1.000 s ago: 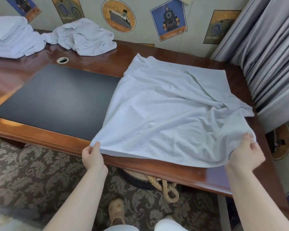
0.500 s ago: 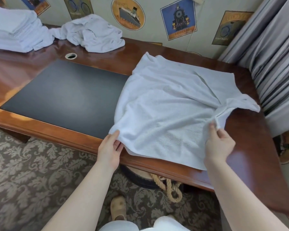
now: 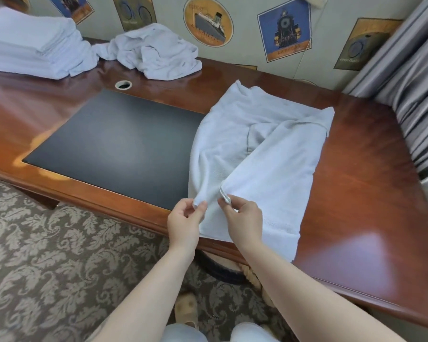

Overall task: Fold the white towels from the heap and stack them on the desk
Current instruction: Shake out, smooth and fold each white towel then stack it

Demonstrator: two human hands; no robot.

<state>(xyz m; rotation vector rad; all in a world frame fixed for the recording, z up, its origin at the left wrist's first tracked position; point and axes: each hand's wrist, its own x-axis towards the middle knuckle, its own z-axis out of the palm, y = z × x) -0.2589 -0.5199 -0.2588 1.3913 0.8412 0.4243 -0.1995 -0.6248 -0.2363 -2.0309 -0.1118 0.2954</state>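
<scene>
A white towel (image 3: 265,149) lies on the right half of the wooden desk (image 3: 371,198), its right side folded over to the left. My left hand (image 3: 185,223) pinches the towel's near left corner at the desk's front edge. Right beside it, my right hand (image 3: 242,218) pinches the other near corner, brought over from the right. A heap of crumpled white towels (image 3: 153,53) sits at the back of the desk. A stack of folded white towels (image 3: 30,45) stands at the back left.
A black inlaid pad (image 3: 119,146) fills the desk's middle, with a round cable hole (image 3: 123,84) behind it. Grey curtains (image 3: 415,90) hang at the right. Patterned carpet (image 3: 47,255) lies below the desk's front edge. A slippered foot (image 3: 185,309) shows under me.
My right hand has carried the towel's right corner leftward across the towel to meet my left hand, folding the towel over. My left hand has shifted right with its corner.
</scene>
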